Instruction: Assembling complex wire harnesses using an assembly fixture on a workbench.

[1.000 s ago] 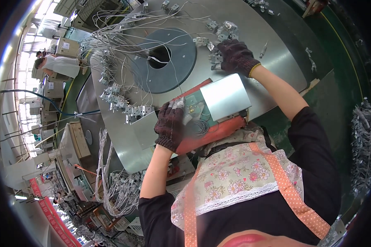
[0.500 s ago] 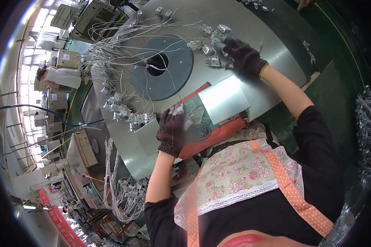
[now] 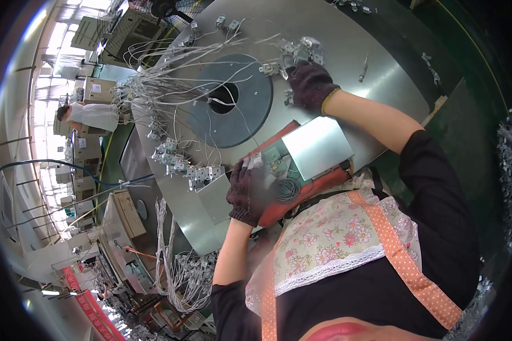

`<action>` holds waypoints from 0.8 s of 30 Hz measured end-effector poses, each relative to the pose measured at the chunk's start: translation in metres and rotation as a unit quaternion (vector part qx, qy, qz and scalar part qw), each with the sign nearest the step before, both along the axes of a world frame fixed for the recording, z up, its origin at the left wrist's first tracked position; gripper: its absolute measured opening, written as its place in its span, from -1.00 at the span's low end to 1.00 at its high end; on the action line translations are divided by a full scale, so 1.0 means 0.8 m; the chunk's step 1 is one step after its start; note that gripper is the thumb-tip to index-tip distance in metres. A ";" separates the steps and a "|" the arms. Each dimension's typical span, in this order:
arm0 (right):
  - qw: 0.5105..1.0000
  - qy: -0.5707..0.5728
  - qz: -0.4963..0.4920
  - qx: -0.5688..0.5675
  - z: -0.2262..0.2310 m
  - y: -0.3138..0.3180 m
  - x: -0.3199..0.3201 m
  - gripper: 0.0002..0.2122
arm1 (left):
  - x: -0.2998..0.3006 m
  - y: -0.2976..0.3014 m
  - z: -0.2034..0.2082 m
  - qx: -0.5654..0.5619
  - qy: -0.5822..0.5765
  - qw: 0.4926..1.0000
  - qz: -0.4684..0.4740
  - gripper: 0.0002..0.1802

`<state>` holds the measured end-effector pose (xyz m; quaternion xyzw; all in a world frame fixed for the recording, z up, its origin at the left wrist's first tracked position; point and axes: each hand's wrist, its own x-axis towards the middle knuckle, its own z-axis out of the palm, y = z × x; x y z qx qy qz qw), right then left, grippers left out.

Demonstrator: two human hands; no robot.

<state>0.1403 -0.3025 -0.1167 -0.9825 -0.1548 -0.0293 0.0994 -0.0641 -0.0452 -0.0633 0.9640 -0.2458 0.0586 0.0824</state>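
In a dark knitted glove, my left hand rests at the open metal case, fingers bent together with pale fingertips beside the green interior. Whether something thin is pinched there is hidden. A coil of thin wire lies by that hand, and a shiny metal plate covers the case's right part. Farther off, my gloved right hand curls down against a cluster of small metal sockets. The back of the glove hides what its fingers grip. Red-orange padding lies under the case.
Pale wires fan over a dark round disc with a central hole. More small metal sockets line the left side of the metal table. A thin pointed tool lies at the right. Wire bundles hang lower left; a person stands beyond.
My right hand has moved left and curled over the metal sockets, covering some of them. My left hand stays at the case. The whole view has shifted slightly.
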 end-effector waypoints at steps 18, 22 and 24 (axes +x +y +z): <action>0.982 -0.042 0.016 0.184 0.078 -0.153 0.014 -0.52 | -0.002 0.012 -0.013 -0.021 -0.002 1.000 -0.003 -0.40; 0.945 -0.294 0.080 0.118 0.044 -0.125 0.012 -0.64 | 0.007 0.000 -0.003 -0.014 -0.003 1.000 0.005 -0.40; 0.960 -0.145 0.172 0.167 0.039 -0.093 -0.002 -0.64 | -0.004 0.002 -0.003 -0.006 0.001 1.000 0.011 -0.40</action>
